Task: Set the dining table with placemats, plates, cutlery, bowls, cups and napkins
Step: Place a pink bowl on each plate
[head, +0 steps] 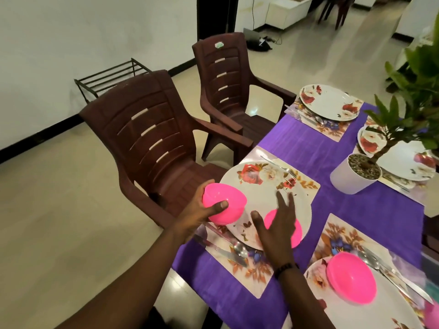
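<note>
Taking the floral plate (263, 200) in front of the nearer chair (152, 143) as the landmark, the scene reads from its left edge outward. Just off the plate's left rim, the left hand (202, 212) grips a pink bowl (224, 203), thumb curled over the wall and fingers wrapped beneath, so the bowl hangs above the rim and the table edge rather than resting. The grip looks like a carrying hold, probably keeping this bowl ready for a setting that lacks one.

On the plate's near right part sits a second pink bowl (282, 227), largely hidden under the right hand (278, 222). That hand's fingers are straight and spread apart, hovering over or lightly touching the bowl; contact cannot be told. The flat palm suggests the bowl is being settled or released on the plate rather than held.

Below the plate, a knife (225, 251) and spoon (240, 249) lie on the placemat (256, 269); a fork (280, 166) lies beyond the plate's far rim.

Right of the plate and nearer the camera, another plate (344, 302) already carries a pink bowl upside down (351, 277). Farther right and beyond, a potted plant (356, 172) stands mid-table, and the far plate (329, 102) by the second chair (228, 91) has no bowl yet, a likely destination for the carried one.
</note>
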The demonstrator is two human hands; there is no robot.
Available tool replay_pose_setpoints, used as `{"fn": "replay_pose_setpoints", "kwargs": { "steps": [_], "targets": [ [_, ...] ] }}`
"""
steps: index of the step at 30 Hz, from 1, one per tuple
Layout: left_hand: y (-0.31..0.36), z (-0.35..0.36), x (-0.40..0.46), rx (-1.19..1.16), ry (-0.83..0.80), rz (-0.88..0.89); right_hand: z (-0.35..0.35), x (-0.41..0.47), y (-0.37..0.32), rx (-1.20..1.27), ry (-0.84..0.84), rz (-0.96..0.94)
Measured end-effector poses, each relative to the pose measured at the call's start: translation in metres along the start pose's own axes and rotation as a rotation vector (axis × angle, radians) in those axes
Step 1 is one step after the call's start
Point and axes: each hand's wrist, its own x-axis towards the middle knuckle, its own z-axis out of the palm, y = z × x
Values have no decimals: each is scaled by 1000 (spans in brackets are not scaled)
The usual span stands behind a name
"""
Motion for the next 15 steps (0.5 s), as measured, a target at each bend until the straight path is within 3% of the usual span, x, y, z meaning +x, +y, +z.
{"fn": "replay_pose_setpoints", "kwargs": {
  "steps": [2,6,11,15],
  "targets": [
    [3,-12,1,-7,-9,0,20,7,-32,134,-141,-93],
    [9,-54,4,-35,13,29,74,22,-87,145,-359,-132],
    [35,-137,2,-175,154,79,140,27,-149,168,-448,-150],
    [61,-227,-2,-189,192,126,214,22,-212,243,-418,-166]
  ]
}}
